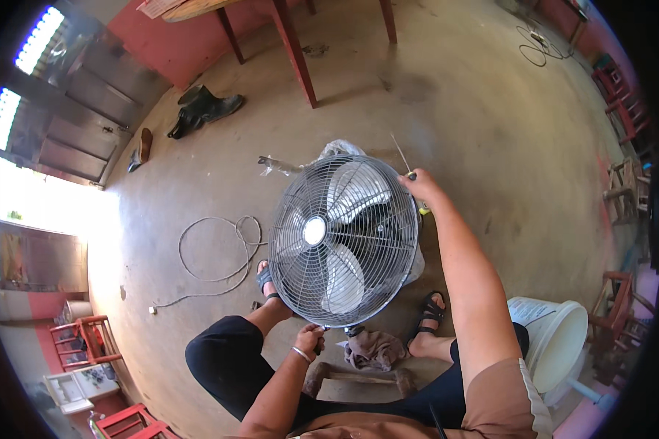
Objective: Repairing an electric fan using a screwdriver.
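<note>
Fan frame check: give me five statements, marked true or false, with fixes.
1. The right hand holds a thin-shafted tool. True.
2. The left hand is well away from the fan. False: it is at the fan's lower rim.
3. A looped cable lies left of the fan. True.
4. The white bucket is on the left. False: it is on the right.
5. The fan's front guard is missing. False: it covers the blades.

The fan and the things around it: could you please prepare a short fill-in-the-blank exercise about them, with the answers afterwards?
1. The grip beside the bracelet is the person's ____ one.
2. The white bucket is to the ____ of the fan.
3. The table legs are coloured ____.
4. The sandals are coloured ____.

Missing words: left; right; red; black.
</note>
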Demonstrator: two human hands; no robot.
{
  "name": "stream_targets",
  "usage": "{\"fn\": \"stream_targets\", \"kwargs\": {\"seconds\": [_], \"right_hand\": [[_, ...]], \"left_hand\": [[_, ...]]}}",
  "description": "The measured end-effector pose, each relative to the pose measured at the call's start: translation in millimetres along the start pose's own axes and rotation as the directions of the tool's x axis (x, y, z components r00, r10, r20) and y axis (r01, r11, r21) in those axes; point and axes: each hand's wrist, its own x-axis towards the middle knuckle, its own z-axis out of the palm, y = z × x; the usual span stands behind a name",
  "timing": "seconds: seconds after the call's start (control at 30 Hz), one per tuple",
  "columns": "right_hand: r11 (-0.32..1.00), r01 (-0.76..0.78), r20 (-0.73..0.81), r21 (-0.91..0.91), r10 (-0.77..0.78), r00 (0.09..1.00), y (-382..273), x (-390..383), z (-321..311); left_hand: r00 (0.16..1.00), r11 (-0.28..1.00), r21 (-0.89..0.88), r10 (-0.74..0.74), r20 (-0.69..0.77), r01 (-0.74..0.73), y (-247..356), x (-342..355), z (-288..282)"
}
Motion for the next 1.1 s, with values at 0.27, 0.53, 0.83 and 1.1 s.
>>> {"fn": "stream_targets", "kwargs": {"seconds": [0.27,0.53,0.83,1.1], "right_hand": [[0.918,-0.058,0.216,0.392,-0.031,0.976,-8.5,-42.5,-11.8],[0.947,-0.110,0.249,0.303,0.033,0.968,21.6,-69.7,-11.0],[0.785,-0.137,0.171,0.604,0.041,0.984,66.0,-125.7,18.9],[0.695,-0.211,0.226,0.687,0.071,0.971,69.3,-132.4,15.5]], "left_hand": [[0.999,0.996,-0.079,0.034,-0.018,-0.035,-22.0,5.9,-14.5],[0.978,0.908,0.410,-0.001,-0.207,0.087,-7.7,17.7,-21.3],[0.571,0.173,0.914,0.818,0.074,-0.367,43.9,-39.0,68.0],[0.567,-0.086,0.876,0.731,0.380,-0.475,46.4,-78.6,165.4]]}}
